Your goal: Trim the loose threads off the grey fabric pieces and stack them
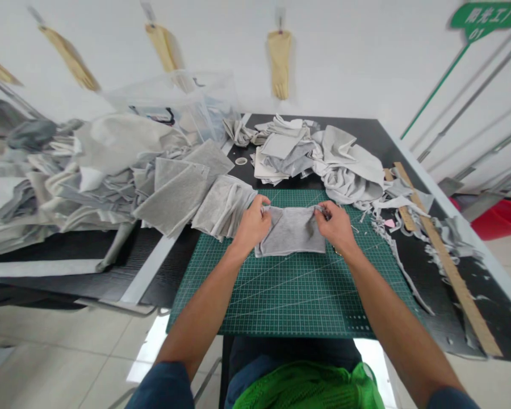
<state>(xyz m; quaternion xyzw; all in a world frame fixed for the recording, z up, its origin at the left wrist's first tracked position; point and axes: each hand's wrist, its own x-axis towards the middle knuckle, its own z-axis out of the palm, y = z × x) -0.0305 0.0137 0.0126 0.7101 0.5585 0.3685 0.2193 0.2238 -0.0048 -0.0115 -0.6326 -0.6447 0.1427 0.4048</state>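
A rectangular piece of grey fabric (pixel 296 233) stretches between my two hands above the green cutting mat (pixel 281 301). My left hand (pixel 254 220) is closed on its upper left corner, thumb and fingers pinching the edge. At the upper right corner my right hand (pixel 334 224) pinches it too, its fingers curled. The near edge of the fabric hangs down close to the mat. Just left of my left hand lies a stack of grey fabric pieces (pixel 221 207), partly on the mat. A small dark object by my right wrist is mostly hidden.
Heaped grey fabric (pixel 123 147) covers the left side, before a clear plastic bin (pixel 213 102). More cloth (pixel 285 145) lies at the back, near a tape roll (pixel 241 161). Scraps and a long wooden ruler (pixel 451 267) lie right. A red bucket (pixel 502 218) stands beyond the table.
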